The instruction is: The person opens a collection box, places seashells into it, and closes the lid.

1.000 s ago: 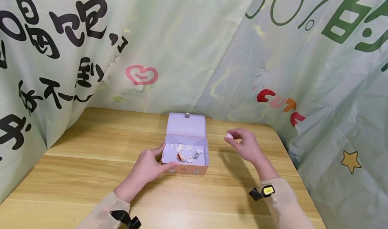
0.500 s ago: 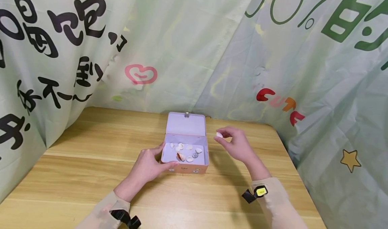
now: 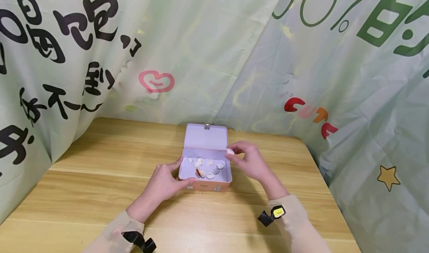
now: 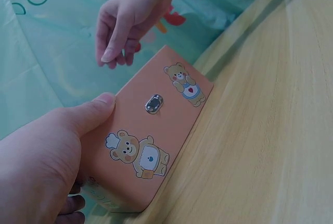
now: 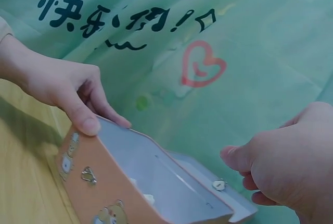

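A hinged tin box [image 3: 205,138], lilac inside and orange outside with bear pictures, stands with its lid up on the table. My left hand [image 3: 162,182] grips its front left corner, thumb on the front rim and fingers along the left side. Between thumb and fingertips, my right hand [image 3: 251,162] pinches a white seashell [image 3: 230,151] above the box's right rim. In both wrist views that shell is hidden. Several pale shells [image 3: 210,176] lie spread on the box floor, along with one reddish-brown and white shell [image 3: 200,173] and a small clear or silvery piece [image 3: 216,171].
The wooden table [image 3: 110,163] runs back to a printed curtain [image 3: 201,59] close behind the raised lid. A metal clasp [image 3: 207,127] sits on the lid's top edge. On the box front is a metal catch [image 4: 154,104]. A black camera strap circles each wrist.
My right hand has moved left with the shell, from well beside the box to its right rim. The left hand and the box have stayed in place.
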`<act>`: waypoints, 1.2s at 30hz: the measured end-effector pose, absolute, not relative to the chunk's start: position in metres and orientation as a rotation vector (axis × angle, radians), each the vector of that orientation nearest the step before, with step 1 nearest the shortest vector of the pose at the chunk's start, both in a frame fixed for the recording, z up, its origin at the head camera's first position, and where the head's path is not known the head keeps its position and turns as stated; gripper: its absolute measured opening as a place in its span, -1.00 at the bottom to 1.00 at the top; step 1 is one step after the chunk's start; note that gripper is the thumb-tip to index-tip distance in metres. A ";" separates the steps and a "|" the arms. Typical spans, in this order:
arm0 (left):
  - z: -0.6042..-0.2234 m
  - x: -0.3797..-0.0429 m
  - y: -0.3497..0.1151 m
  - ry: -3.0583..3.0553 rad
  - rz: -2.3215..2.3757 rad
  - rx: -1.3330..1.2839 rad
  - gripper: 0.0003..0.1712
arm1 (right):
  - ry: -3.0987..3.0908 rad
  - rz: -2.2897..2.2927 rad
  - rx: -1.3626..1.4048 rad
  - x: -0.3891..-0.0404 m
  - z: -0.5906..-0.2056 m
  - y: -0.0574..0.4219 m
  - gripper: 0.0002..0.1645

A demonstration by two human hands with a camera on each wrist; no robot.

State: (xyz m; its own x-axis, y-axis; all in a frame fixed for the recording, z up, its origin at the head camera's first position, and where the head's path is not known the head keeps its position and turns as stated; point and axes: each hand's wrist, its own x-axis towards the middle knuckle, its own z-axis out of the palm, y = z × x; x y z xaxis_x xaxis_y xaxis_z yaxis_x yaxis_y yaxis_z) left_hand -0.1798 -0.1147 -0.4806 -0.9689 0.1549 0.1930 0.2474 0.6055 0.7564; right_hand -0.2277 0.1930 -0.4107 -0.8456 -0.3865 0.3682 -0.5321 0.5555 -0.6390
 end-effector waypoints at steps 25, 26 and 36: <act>-0.482 -0.182 -0.116 -2.709 -1.311 -0.347 0.27 | -2.656 1.255 0.886 -0.239 -0.440 0.154 -0.73; -0.483 -0.182 -0.116 -2.710 -1.311 -0.346 0.27 | -2.659 1.263 0.890 -0.240 -0.442 0.153 -0.74; -0.483 -0.181 -0.115 -2.697 -1.290 -0.350 0.26 | -2.683 1.248 0.905 -0.241 -0.448 0.145 -0.75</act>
